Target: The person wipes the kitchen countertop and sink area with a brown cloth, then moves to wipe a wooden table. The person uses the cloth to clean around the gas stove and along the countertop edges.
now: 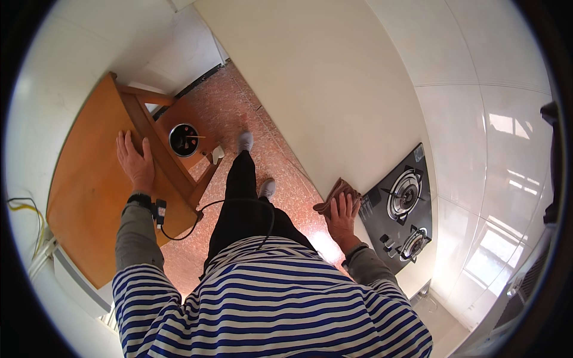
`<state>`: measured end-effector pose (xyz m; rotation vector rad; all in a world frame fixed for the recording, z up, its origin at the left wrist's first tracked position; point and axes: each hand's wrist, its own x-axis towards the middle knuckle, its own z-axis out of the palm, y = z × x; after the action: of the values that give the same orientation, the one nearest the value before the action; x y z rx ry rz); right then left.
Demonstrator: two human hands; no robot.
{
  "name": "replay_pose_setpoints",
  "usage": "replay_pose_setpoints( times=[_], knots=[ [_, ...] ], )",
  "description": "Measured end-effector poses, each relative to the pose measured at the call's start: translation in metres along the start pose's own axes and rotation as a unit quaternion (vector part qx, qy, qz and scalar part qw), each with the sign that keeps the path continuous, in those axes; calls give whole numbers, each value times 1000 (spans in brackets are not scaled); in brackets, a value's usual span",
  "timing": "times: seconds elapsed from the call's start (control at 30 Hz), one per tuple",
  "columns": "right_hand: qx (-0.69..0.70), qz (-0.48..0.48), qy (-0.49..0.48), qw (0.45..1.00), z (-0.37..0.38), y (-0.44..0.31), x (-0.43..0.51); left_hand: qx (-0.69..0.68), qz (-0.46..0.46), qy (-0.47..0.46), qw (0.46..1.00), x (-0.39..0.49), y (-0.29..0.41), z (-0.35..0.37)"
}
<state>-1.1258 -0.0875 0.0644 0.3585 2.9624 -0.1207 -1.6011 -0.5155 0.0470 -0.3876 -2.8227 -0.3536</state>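
Note:
My left hand (137, 162) is over the orange-brown wooden table (87, 179), palm down with its fingers apart and nothing in it. It appears to touch the tabletop near the inner edge. On the other side, my right hand (342, 220) presses on a bunched brown cloth (339, 197) at the front edge of the pale countertop (309, 89). Just beyond the cloth lies the corner of a black gas hob (380, 201) with two burners. Part of the cloth is hidden under my fingers.
A dark round pot (184, 140) with a thin stick across it stands low beside the table. A white object (217, 154) is near it. A black cable (197, 223) runs from my left wrist across my lap. White wall tiles (452, 134) rise behind the hob.

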Motion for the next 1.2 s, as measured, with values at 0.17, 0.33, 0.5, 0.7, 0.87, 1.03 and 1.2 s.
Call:
replay_pose_setpoints(
  times=[0.17,0.33,0.5,0.7,0.87,1.03,1.2],
  knots=[
    [-16,11,53,998,11,-11,36,27,-3,9,1000,-2,2,0],
    [5,8,42,999,-1,-41,125,19,-13,15,1000,-2,7,-2],
    [10,-32,74,997,-18,-74,235,13,-42,-3,999,1,17,-11],
    [1,-59,87,994,-28,-113,370,-13,-71,-48,996,5,24,-17],
    [-26,-69,127,989,-24,-144,481,-34,-91,-73,993,5,24,-15],
    [-45,-40,164,985,-24,-177,582,-63,-111,-88,988,8,26,-19],
    [-60,-11,244,968,-23,-207,678,-87,-131,-102,982,11,30,-23]
  ],
)
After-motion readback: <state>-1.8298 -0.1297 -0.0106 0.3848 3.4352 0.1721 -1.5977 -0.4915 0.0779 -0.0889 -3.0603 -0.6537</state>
